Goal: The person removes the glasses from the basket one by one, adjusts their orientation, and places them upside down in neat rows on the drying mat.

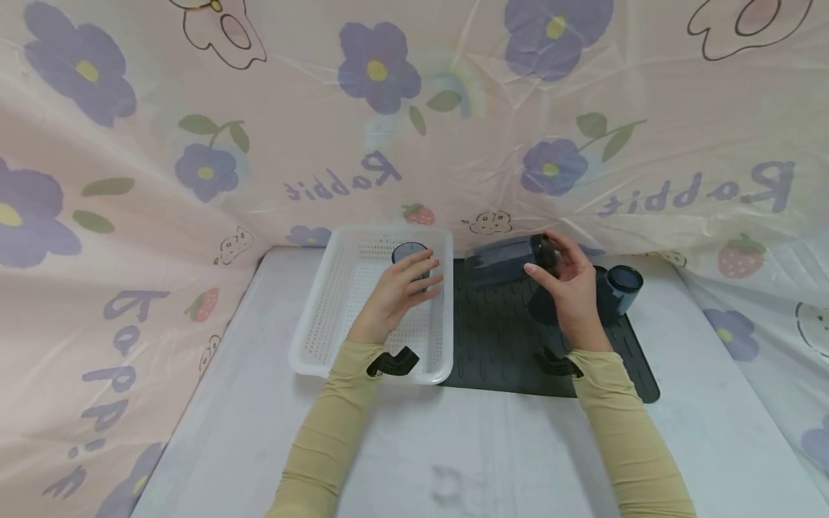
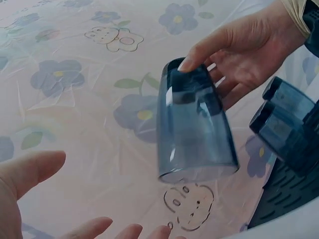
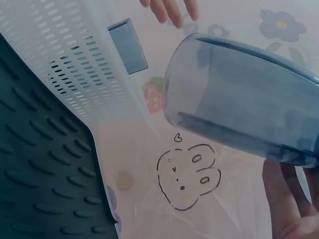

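Note:
A transparent blue tumbler (image 1: 501, 262) is held tilted over the black mat (image 1: 492, 352). My right hand (image 1: 573, 291) grips it near its thick base, and its wide rim points left. In the left wrist view, the rim of this tumbler (image 2: 194, 129) faces downward, with nothing visible inside. My left hand (image 1: 401, 291) hovers over the white basket (image 1: 346, 288), fingers spread and holding nothing. Below those fingers stands another blue tumbler (image 1: 409, 250) inside the basket, partly hidden by the hand. Its side shows behind the basket wall in the right wrist view.
More blue tumblers (image 1: 623, 284) stand at the mat's right end, partly behind my right hand and wrist. The basket sits against the mat's left edge on a white-covered table (image 1: 414, 446). A flower-printed sheet (image 1: 453, 144) hangs behind the table.

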Motion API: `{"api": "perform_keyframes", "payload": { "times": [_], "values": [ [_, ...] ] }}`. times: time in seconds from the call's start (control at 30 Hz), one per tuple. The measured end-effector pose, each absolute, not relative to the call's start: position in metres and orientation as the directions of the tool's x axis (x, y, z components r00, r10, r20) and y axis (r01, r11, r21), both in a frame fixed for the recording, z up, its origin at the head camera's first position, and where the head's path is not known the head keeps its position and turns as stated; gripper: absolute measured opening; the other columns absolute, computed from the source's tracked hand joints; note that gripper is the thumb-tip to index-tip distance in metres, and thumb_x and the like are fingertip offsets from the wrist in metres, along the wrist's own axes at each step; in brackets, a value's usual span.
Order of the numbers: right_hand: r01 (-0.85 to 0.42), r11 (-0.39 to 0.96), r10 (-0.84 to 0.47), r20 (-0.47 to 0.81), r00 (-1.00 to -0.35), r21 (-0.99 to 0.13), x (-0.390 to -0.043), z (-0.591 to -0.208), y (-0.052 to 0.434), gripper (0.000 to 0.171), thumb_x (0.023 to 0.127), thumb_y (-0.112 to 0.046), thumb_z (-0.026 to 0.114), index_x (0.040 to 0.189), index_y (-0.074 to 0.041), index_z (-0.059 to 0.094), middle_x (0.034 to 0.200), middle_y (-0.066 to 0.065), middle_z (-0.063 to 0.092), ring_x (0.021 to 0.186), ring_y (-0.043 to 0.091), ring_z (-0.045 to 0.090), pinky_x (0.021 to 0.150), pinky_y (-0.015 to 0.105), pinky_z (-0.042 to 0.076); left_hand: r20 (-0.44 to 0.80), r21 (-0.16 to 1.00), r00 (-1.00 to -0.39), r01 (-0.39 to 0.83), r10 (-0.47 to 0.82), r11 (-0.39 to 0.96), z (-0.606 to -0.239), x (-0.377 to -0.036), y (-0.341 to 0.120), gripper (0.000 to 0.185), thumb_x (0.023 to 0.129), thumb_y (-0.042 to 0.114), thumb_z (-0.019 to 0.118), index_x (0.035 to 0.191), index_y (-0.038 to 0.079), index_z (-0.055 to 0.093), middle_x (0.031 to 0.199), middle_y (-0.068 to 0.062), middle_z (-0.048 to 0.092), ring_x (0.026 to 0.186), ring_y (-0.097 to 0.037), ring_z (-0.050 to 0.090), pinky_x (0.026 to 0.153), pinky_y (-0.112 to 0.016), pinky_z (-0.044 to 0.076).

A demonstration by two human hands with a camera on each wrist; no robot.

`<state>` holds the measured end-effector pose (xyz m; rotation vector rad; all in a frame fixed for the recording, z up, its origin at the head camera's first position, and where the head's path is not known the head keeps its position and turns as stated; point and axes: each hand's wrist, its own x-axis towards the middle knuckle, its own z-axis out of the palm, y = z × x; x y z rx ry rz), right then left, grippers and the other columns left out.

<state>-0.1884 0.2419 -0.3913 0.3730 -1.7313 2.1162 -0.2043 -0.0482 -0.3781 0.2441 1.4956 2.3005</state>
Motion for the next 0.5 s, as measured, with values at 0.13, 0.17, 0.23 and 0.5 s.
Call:
{"api": "perform_keyframes", "payload": {
  "times": [0.13,0.17,0.23,0.5],
  "values": [
    [-0.448,-0.142,0.127,0.432,-0.893,-0.883,-0.189,-0.393,0.244,0.06,0.08,0.011,0.071,0.134,-0.008,0.055,0.131,0.015,0.049,0.118,0.027,0.05,0.088,0.024,0.049,-0.073,0.905,-0.924,-0.22,0.377,-0.365,-0.38,-0.205,-0.056,0.054,0.095,0.019,0.061,0.143,0.004,0.041,0.144,-0.02,0.039,0.128,-0.041,0.042,0.105,-0.048,0.038],
    [-0.447,-0.135,0.128,0.432,-0.893,-0.884,-0.189,-0.393,0.245,0.06,0.079,0.011,0.072,0.134,-0.008,0.055,0.131,0.015,0.049,0.118,0.026,0.05,0.087,0.024,0.05,-0.077,0.904,-0.926,-0.221,0.37,-0.367,-0.38,-0.206,-0.058,0.055,0.095,0.019,0.061,0.143,0.003,0.041,0.144,-0.02,0.038,0.127,-0.041,0.043,0.105,-0.048,0.037],
    [-0.444,-0.123,0.129,0.429,-0.894,-0.888,-0.189,-0.393,0.246,0.061,0.078,0.011,0.073,0.133,-0.008,0.055,0.13,0.015,0.048,0.117,0.026,0.051,0.087,0.023,0.051,-0.078,0.903,-0.93,-0.219,0.359,-0.371,-0.381,-0.206,-0.062,0.056,0.095,0.019,0.061,0.144,0.002,0.039,0.144,-0.02,0.039,0.127,-0.042,0.042,0.106,-0.05,0.036],
    [-0.436,0.08,0.127,0.443,-0.887,-0.896,-0.183,-0.387,0.245,0.062,0.076,0.006,0.077,0.133,-0.006,0.055,0.129,0.013,0.052,0.114,0.019,0.056,0.084,0.021,0.051,-0.069,0.901,-0.94,-0.202,0.335,-0.383,-0.383,-0.208,-0.074,0.053,0.097,0.019,0.059,0.143,0.001,0.04,0.142,-0.018,0.041,0.128,-0.043,0.041,0.106,-0.05,0.036]
  ]
}}
